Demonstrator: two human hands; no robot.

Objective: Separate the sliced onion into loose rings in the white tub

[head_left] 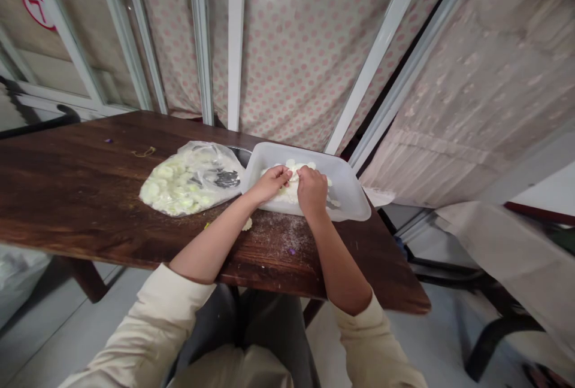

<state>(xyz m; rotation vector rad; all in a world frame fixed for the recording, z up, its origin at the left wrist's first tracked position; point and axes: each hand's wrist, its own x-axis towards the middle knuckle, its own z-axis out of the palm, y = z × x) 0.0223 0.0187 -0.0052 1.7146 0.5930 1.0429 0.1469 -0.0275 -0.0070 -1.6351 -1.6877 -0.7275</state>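
My left hand (274,183) is closed in a pinch above a white plastic tub (348,196). My right hand (311,189) is curled closed close beside it, fingertips nearly meeting the left ones. Between the fingertips shows a bit of a small white piece, partly hidden by the fingers. Under the hands lies a heap of white scalloped pieces (287,195) in the tub. Left of the tub, a clear plastic bag (177,181) holds many pale yellowish-white pieces of a similar kind.
The dark wooden table (67,196) carries a loose scalloped piece (247,224), white specks, a purple scrap (291,251) and a thin yellowish loop (144,152). Behind it stand framed panels with a dotted curtain (287,64). A black chair frame (489,322) is at right.
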